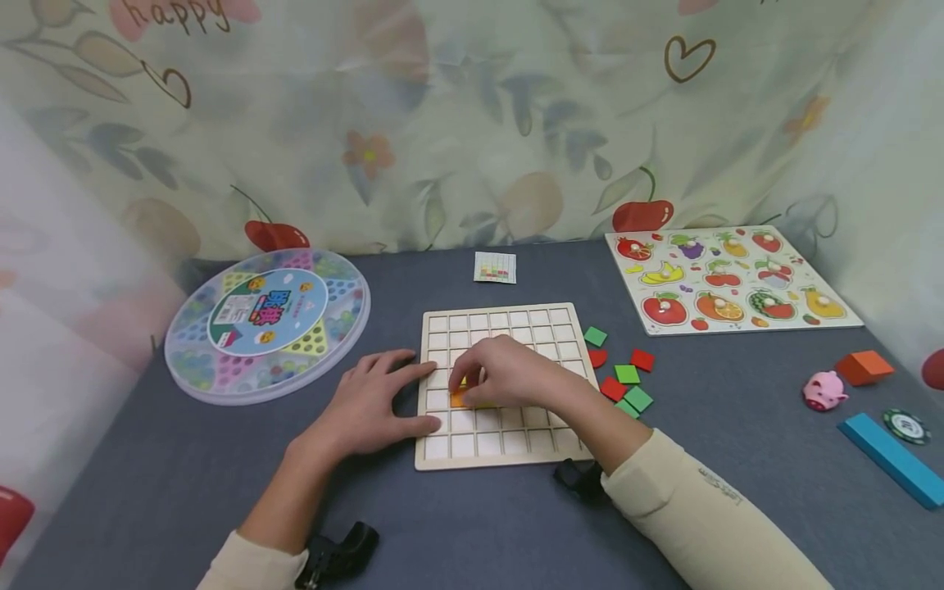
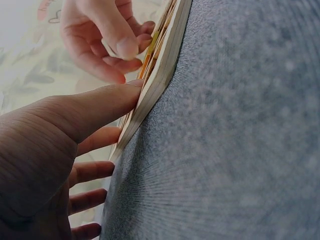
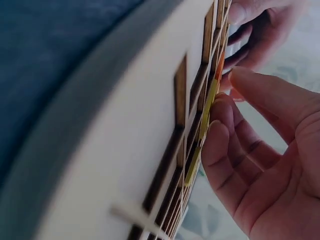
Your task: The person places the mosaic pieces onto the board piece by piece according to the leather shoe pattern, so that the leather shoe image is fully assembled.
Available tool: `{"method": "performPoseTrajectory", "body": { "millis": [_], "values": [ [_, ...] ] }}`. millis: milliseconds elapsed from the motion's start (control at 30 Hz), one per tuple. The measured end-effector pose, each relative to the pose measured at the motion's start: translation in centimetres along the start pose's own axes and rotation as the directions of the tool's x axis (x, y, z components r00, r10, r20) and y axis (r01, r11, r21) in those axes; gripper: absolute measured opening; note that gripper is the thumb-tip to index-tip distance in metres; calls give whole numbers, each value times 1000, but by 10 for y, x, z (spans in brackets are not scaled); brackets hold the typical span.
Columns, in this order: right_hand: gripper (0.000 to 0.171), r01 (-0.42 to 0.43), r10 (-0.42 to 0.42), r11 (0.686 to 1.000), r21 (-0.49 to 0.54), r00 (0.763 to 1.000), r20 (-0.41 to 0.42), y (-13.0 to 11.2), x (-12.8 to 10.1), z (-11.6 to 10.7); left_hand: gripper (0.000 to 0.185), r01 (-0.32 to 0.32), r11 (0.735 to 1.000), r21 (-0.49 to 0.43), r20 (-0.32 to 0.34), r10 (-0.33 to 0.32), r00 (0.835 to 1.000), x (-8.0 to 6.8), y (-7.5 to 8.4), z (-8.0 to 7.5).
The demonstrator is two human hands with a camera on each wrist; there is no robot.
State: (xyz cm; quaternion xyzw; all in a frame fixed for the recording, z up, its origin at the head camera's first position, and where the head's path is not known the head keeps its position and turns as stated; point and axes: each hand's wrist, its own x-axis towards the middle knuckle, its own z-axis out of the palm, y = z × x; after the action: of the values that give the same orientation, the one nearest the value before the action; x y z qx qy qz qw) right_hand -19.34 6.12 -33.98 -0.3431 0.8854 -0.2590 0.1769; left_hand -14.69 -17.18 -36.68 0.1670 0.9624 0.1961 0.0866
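Note:
A pale wooden grid board (image 1: 516, 442) lies in the middle of the table, with white cells. My left hand (image 1: 376, 401) is at its left edge, fingers spread, the thumb and index finger touching the frame. The right hand (image 1: 509, 373) reaches over the board, its fingers bent down to an orange tile (image 1: 458, 399) in the grid. In the right wrist view, the fingertips come right at this orange tile (image 3: 220, 65) and a yellow tile (image 3: 209, 110) beside it. I cannot tell whether they pinch it. The right hand partly hides these tiles.
Loose green tiles (image 1: 627, 374) and red tiles (image 1: 642, 360) lie right of the board. A small pattern card (image 1: 495, 268) is behind it. Around them are a round game box (image 1: 347, 344), a fruit puzzle (image 1: 752, 328), a pink pig (image 1: 823, 391), an orange block (image 1: 864, 368), a chip (image 1: 906, 426) and a blue bar (image 1: 892, 459).

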Motion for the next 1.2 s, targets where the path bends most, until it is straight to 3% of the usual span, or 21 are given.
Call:
{"method": "performPoseTrajectory", "body": {
  "millis": [200, 467, 633, 900, 1200],
  "values": [
    [18, -14, 16, 996, 92, 1000, -19, 8, -23, -10, 78, -2, 1000, 1, -4, 2, 1000, -1, -1, 1],
    [15, -126, 137, 982, 142, 988, -68, 35, -62, -31, 77, 2, 1000, -2, -6, -2, 1000, -2, 1, 0],
    [15, -175, 187, 975, 136, 979, -80, 54, -89, -43, 77, 2, 1000, -3, -6, -2, 1000, -2, 1, 0],
    [14, -244, 247, 963, 113, 969, -16, 79, -132, -50, 77, -7, 1000, 3, -7, 7, 1000, 0, 2, 1],
    [18, -276, 277, 960, 45, 961, -17, 87, -144, -45, 78, -1, 1000, 1, 0, 1, 1000, 0, 0, 1]
  ]
}}
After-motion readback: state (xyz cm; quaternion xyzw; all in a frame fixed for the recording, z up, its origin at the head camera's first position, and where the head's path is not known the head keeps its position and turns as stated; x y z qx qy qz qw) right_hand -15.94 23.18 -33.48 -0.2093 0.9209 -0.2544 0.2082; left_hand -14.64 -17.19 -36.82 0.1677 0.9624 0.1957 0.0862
